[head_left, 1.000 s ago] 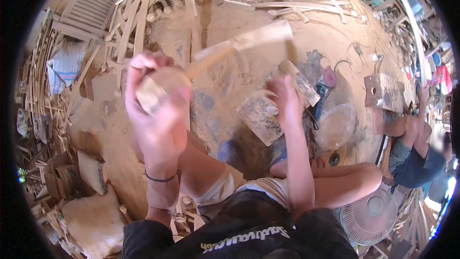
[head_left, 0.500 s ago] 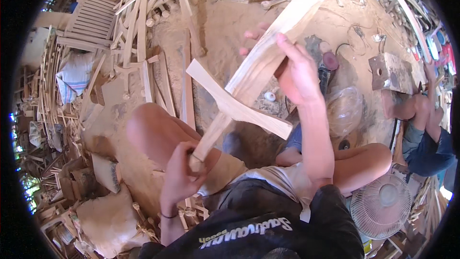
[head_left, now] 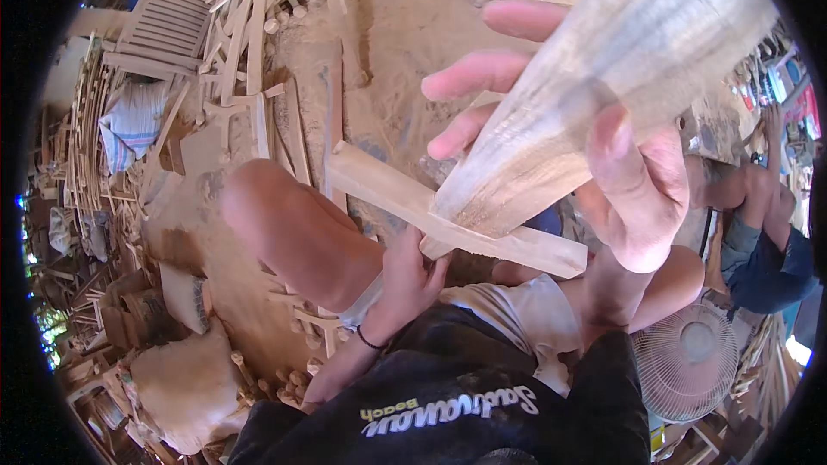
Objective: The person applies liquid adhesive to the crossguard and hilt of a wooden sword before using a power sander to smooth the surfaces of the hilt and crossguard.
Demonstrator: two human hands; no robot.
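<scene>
A pale, cross-shaped wooden piece (head_left: 551,146) rises close in front of me, its broad flat board tilted up to the right and very near the view. A curved crosspiece (head_left: 379,185) runs across its lower part, and a short post sticks out below. My left hand (head_left: 407,280) is closed around that post, just under the crosspiece. My right hand (head_left: 633,194) grips the broad board, thumb on the front face and fingers showing past its far edge. Part of the floor beyond is hidden behind the board.
Loose wooden sticks (head_left: 258,26) pile up at the far left beside a slatted wooden panel (head_left: 164,26). A fan (head_left: 689,362) stands near right. Another person (head_left: 762,250) sits at the right edge. A cushion (head_left: 189,387) and a striped sack (head_left: 133,125) lie on the left.
The wooden piece has come up much closer to the view and turned. My left hand has moved up and right with the post; my right hand has risen, still holding the board.
</scene>
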